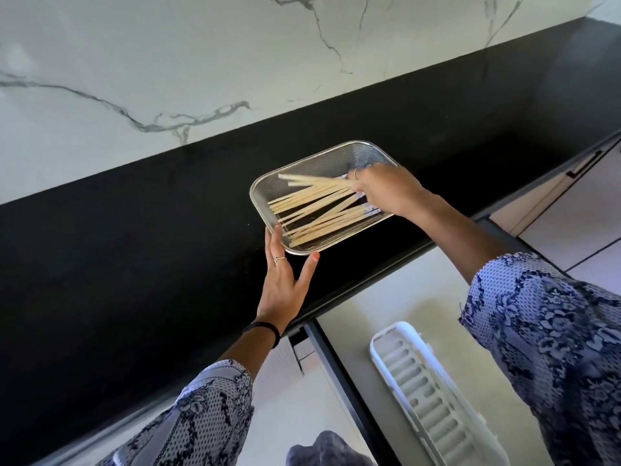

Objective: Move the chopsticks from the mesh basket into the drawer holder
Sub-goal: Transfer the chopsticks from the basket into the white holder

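So this is right at the start, as far as I can tell. All the chopsticks (pixel 316 206) are in the mesh basket (pixel 304 164), which sits on the black tabletop (pixel 134 230) near its front edge. The white holder (pixel 433 395) down in the open drawer (pixel 376 297) looks to have nothing in it, just its row of ridged slots. So nothing is moved over yet and the whole job is left.

The right hand (pixel 386 188) is reaching into the basket at its right end, and its grip looks closed around a bunch of the sticks, with the fingers curled over their decorated ends. Part of the bundle fans out from that hand, so I'd guess she's gathering several at once. Whether they're lifted off the mesh I can't say.

The left hand (pixel 285 277) has nothing in it; the fingers are straight and the fingertips rest against the near-left corner of the basket, probably steadying it.

The sticks lie flat-ish along the basket's long side, thin tips toward the left, patterned handle ends to the right by the hand. The holder runs at quite a different angle, so the bunch will need turning to line up with it.
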